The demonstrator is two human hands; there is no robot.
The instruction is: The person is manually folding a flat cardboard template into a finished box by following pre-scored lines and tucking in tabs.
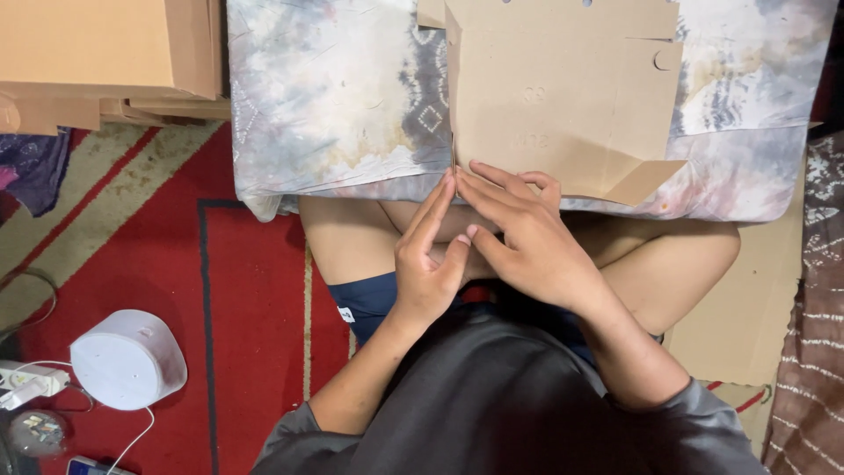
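On the cushion: flat cardboard box blank [554, 97] lies, near edge overhanging.
Left hand [426, 264]: fingers straight, pressing its corner.
Right hand [527, 237]: fingers spread flat alongside.
Handling: light, stiff; probably best gripped at edges.

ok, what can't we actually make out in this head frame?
Head view only:
- Flat cardboard blank: top cut off by the frame edge.
- Its near left edge: hidden under the left hand and right hand.
- Cardboard stack: cropped top left.
- Small items by the white round device: too small.
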